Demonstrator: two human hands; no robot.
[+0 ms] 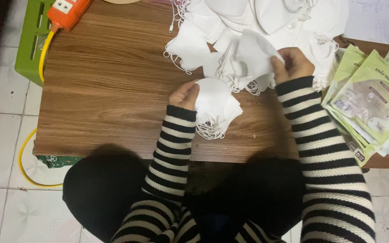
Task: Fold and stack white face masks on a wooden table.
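- Left hand (184, 94) was closed around a small stack of white face masks (214, 105), gripping it near the front edge of the desk (109, 90), roughly at the middle of that edge; the elastic loops of the stack hung down toward the person.
- Right hand (293, 63) pinched a single white mask (253, 56) by its edge, holding it lifted just above the desk, further back than the stack and to its right.
- Both arms wore black-and-white striped sleeves (311, 130).
- Behind the lifted mask, a large loose pile of white masks (266, 18) covered the back right part of the desk, touching the mask in the right hand.
- Green-and-clear flat packets (370, 99) lay fanned in a heap at the desk's right edge, close beside the right forearm.
- At the back left corner, an orange power strip (68, 11) rested partly on the desk, its yellow cable (43, 54) running down past the left edge to the tiled floor.
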